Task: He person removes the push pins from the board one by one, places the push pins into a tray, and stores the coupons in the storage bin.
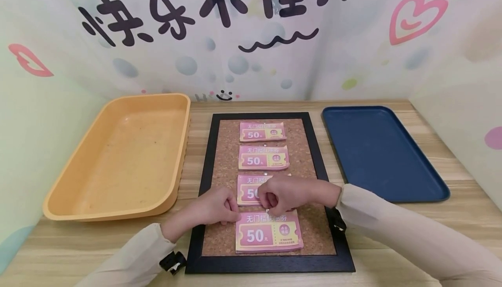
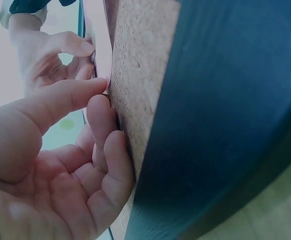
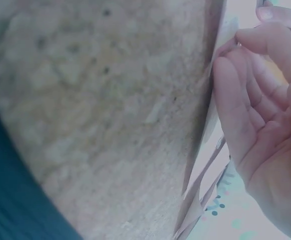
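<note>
A cork board (image 1: 317,230) in a black frame lies in the middle of the table. Several stacks of pink and yellow coupons run down it in a column. At the upper left corner of the nearest coupon stack (image 1: 256,237), my left hand (image 1: 217,205) pinches the edge between thumb and index finger. My right hand (image 1: 288,191) pinches a small shiny pushpin (image 1: 268,211) at that stack's top edge; its fingers largely hide the pin. The right hand partly covers the third coupon stack (image 1: 244,191). In the left wrist view, the left thumb and index fingertip meet at the paper edge.
To the left stands a deep yellow-orange tray (image 1: 172,197). A shallow blue tray (image 1: 384,152) lies on the right. Farther up the board, small pins (image 1: 265,145) show at the coupon stacks' top edges. A printed curtain (image 1: 211,69) hangs behind the wooden table.
</note>
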`<action>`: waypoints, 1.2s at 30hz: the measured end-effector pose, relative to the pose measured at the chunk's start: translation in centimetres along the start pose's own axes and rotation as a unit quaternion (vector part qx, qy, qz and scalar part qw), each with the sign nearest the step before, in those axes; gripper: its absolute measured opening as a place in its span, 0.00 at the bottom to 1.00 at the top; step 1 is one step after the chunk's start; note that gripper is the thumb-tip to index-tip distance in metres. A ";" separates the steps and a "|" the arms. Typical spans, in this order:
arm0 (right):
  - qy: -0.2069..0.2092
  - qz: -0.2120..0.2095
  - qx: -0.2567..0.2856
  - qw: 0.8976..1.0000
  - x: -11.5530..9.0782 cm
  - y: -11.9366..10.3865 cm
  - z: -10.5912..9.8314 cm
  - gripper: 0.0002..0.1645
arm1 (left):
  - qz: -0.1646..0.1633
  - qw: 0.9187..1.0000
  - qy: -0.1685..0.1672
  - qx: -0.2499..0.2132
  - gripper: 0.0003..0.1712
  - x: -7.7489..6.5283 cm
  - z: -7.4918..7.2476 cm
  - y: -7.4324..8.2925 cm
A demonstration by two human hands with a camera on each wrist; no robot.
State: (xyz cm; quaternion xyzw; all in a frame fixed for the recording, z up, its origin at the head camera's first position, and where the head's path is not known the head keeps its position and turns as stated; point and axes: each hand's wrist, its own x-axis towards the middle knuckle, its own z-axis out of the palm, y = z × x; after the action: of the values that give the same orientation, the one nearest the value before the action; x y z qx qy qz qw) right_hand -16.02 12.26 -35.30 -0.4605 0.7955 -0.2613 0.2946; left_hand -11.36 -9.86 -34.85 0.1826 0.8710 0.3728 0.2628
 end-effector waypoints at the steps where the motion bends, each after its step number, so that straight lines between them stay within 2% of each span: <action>1: -0.002 -0.002 0.000 1.000 0.0 0.0 0.0 0.08 | 0.000 1.000 -0.001 0.000 0.07 0.0 0.0 0.0; 13: -0.019 0.001 -0.016 1.000 0.1 -0.1 0.0 0.09 | -0.003 1.000 -0.005 0.001 0.07 0.2 0.2 -0.1; 21: -0.022 -0.019 -0.062 0.998 0.3 -0.3 0.1 0.08 | -0.008 1.000 -0.004 0.001 0.07 0.2 0.1 -0.4; 30: -0.022 -0.022 -0.068 0.997 0.3 -0.2 0.1 0.05 | -0.009 1.000 -0.004 -0.002 0.07 0.2 0.1 -0.3; 36: -0.013 -0.038 -0.072 0.997 0.2 -0.1 0.0 0.05 | -0.006 1.000 0.002 -0.004 0.07 0.3 0.2 -0.4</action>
State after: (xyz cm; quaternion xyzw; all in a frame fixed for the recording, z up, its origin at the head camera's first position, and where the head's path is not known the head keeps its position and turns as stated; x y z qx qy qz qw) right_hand -16.02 12.08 -35.33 -0.5138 0.7905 -0.2080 0.2605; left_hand -11.53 -9.86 -35.31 0.1760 0.8708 0.3754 0.2642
